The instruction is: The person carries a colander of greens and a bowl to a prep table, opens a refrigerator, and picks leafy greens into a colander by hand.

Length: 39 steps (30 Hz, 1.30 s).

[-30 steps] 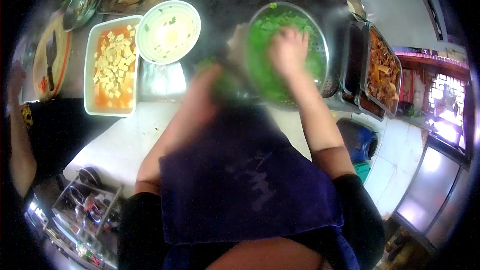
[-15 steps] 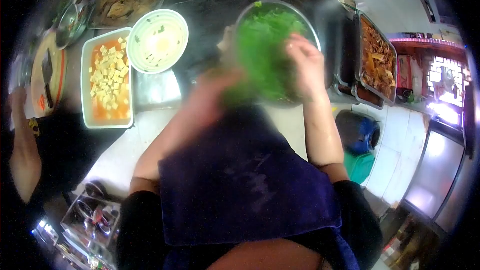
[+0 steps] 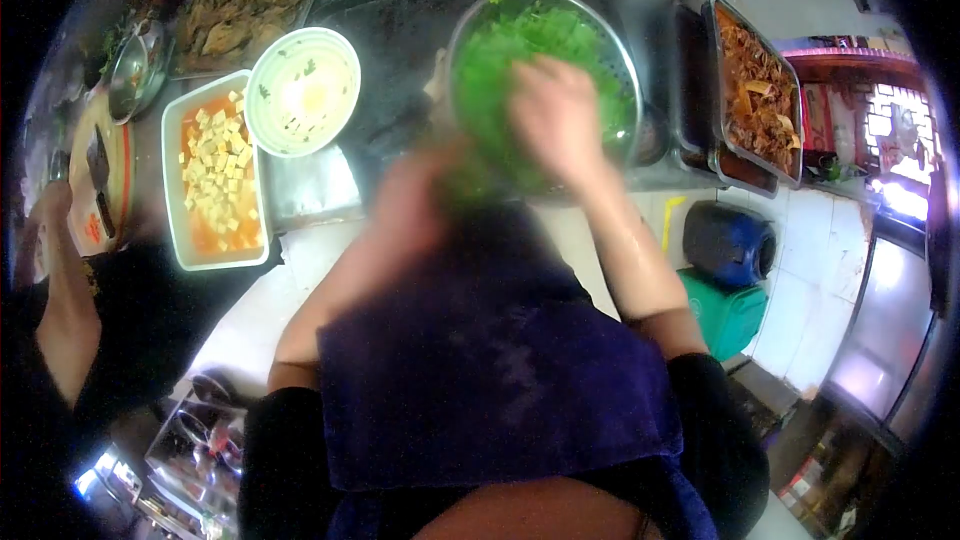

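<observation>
A round metal bowl [image 3: 632, 65] holds chopped green leaves [image 3: 540, 32]. Over the leaves, near the bowl's middle, is my right hand [image 3: 557, 115], its fingers bent down and blurred. My left hand [image 3: 415, 195] is smeared by motion at the bowl's lower left, beside a blurred green patch; its fingers cannot be made out. Left of my hands, a white bowl [image 3: 303, 90] with green bits in it overlaps the corner of a white rectangular tub [image 3: 174, 220] of pale cubes [image 3: 220, 155] in orange liquid.
Metal trays, one with brown food [image 3: 760, 100], stand at the right. Another tray [image 3: 250, 15] of brown pieces lies at the back left. A person's arm [image 3: 70, 310] is at the far left, near a knife [image 3: 98, 175] on a round board [image 3: 122, 165].
My right hand has moved from the bowl's right side back over the leaves. My left hand stays blurred near the bowl's lower left. The view has shifted slightly.
</observation>
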Each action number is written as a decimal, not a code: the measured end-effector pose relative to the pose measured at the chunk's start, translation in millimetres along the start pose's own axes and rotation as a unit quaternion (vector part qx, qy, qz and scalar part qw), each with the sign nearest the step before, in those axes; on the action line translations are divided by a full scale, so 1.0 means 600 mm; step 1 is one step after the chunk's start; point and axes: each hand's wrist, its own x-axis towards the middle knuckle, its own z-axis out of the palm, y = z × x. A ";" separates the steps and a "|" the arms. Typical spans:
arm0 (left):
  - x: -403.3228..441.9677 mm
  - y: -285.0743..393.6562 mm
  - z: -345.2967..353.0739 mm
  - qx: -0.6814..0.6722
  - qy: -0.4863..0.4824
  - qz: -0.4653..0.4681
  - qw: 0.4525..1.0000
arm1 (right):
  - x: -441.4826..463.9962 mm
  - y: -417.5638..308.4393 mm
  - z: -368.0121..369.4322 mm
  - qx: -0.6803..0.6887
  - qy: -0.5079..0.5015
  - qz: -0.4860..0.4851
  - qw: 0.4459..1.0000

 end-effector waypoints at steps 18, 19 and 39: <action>0.012 -0.061 -0.061 0.071 0.008 0.049 0.996 | 0.033 0.069 -0.113 0.469 -0.079 0.338 0.812; 0.017 -0.064 -0.061 0.054 0.011 0.040 0.998 | 0.038 0.083 -0.107 0.438 -0.057 0.330 0.834; 0.031 -0.050 -0.038 -0.125 0.063 -0.072 0.988 | 0.056 0.146 -0.111 0.254 -0.170 0.242 0.921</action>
